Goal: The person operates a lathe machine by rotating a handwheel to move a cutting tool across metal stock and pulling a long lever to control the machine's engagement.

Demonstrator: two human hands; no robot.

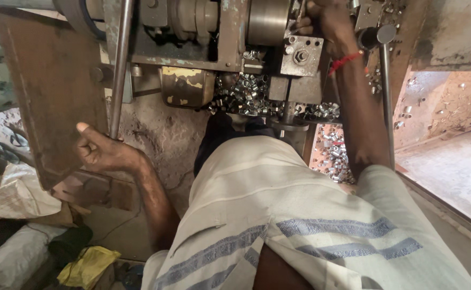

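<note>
A cream shirt (278, 215) is filling the lower view, showing broad blue-grey stripes across its back. A red thread (346, 60) is glowing around the wrist of the right hand (329, 21). Small sleeves (246, 94) are glinting bright silver in a heap under the machine (203, 32), which is showing dull grey steel with flaking pale-green paint. A rusty brown plate (47, 96) is standing beside the left hand (98, 150). A steel-grey lever (120, 64) is running down to it. A yellow cloth (85, 266) is lying crumpled below, and white sacks (18, 196) are looking dusty.
</note>
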